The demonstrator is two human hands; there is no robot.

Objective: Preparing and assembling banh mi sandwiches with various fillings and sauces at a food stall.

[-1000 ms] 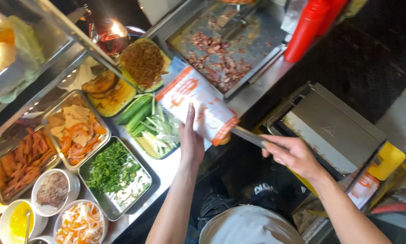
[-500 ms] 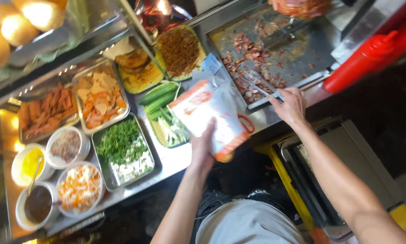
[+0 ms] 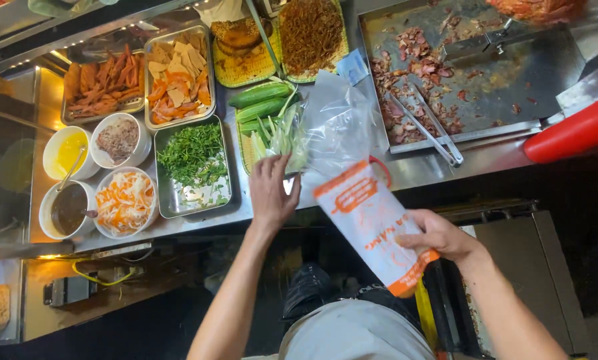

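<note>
Seen from above, a steel tabletop (image 3: 405,175) of a food stall, crowded with trays and bowls. Right hand (image 3: 439,237) closed around the lower end of a white and orange paper sleeve (image 3: 372,223), held tilted just off the tabletop's near edge. Left hand (image 3: 272,193) with fingers spread and curled, resting at the near edge, fingertips touching a clear plastic bag (image 3: 339,127) and the sliced cucumber sticks (image 3: 279,137) beside it. Whole cucumbers (image 3: 259,101) just beyond the sticks, in a yellow basket. Left of those, a steel tray of chopped green herbs (image 3: 193,155). Further left, near the tabletop's left end, four round white bowls: shredded carrot and radish (image 3: 124,202), dark sauce (image 3: 67,209), yellow sauce (image 3: 69,151), brown paste (image 3: 117,139). Along the far edge, trays of reddish sausage pieces (image 3: 105,83), sliced pale cuts (image 3: 175,80), and fried shreds (image 3: 310,33). At the right, a flat griddle (image 3: 512,73) with scattered meat bits and metal tongs (image 3: 425,127). Red squeeze bottle (image 3: 572,130) lying at the right edge.
</note>
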